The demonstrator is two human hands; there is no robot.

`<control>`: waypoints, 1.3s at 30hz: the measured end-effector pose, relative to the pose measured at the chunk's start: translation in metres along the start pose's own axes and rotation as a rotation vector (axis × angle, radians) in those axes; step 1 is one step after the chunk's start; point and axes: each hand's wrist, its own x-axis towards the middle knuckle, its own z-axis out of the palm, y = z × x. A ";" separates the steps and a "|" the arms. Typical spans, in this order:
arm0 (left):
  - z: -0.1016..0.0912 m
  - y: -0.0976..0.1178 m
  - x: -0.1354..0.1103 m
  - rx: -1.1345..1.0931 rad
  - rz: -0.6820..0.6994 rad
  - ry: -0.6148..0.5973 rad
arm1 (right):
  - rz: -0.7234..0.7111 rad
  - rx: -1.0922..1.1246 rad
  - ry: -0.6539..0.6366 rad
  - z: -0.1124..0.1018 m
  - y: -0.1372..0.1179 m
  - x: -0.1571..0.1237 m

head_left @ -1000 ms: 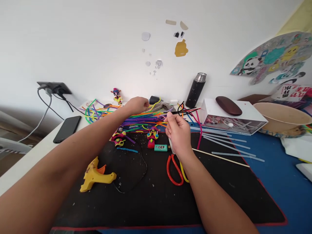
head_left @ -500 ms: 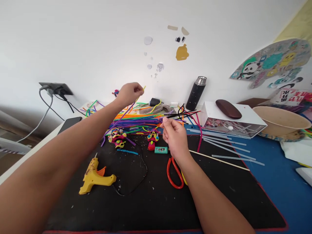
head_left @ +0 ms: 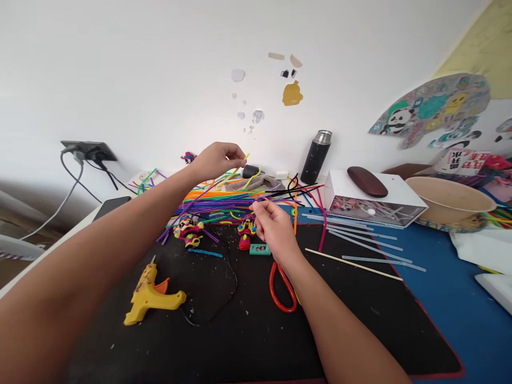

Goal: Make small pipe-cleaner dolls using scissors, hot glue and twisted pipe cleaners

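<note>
My left hand (head_left: 221,160) is raised over the back of the desk, thumb and finger pinching a thin yellow pipe cleaner (head_left: 247,157). Lower and to the right, my right hand (head_left: 276,229) has its fingertips pressed together; whatever is between them I cannot make out. Beneath the hands lies a heap of coloured pipe cleaners (head_left: 208,205), mostly purple and orange. Close by my right hand are a small pink-and-yellow figure (head_left: 246,233) and a teal box (head_left: 260,249). Another colourful figure (head_left: 188,231) lies further left.
A yellow glue gun (head_left: 154,296) lies on the black mat (head_left: 224,346), its cord curling right. Red looped handles (head_left: 272,288) show by my right forearm. Clear glue sticks (head_left: 372,242), a wooden stick (head_left: 356,264), a white box (head_left: 396,186) and a black flask (head_left: 316,158) are rightward.
My hands have come a little closer together, the left moving right and the right moving slightly left. The view has shifted a little. The left still pinches the yellow pipe cleaner.
</note>
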 end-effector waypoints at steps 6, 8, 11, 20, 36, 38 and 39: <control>-0.001 0.042 -0.025 0.052 0.181 -0.133 | 0.043 -0.024 0.038 0.000 0.002 0.002; 0.002 0.053 -0.032 0.054 0.276 -0.188 | 0.030 -0.045 0.027 0.000 0.002 0.002; 0.009 0.064 -0.039 0.046 0.357 -0.305 | -0.021 -0.088 0.008 0.000 0.001 0.001; 0.029 0.075 -0.057 0.061 0.376 -0.308 | -0.100 -0.260 0.003 -0.006 0.006 0.004; -0.019 -0.003 -0.112 0.166 -0.176 -0.214 | -0.179 0.023 0.236 -0.015 -0.010 0.007; -0.014 -0.008 -0.108 0.231 -0.108 -0.097 | -0.165 0.032 0.222 -0.014 -0.010 0.007; -0.010 -0.008 -0.106 0.264 -0.050 -0.071 | -0.156 0.033 0.211 -0.013 -0.010 0.007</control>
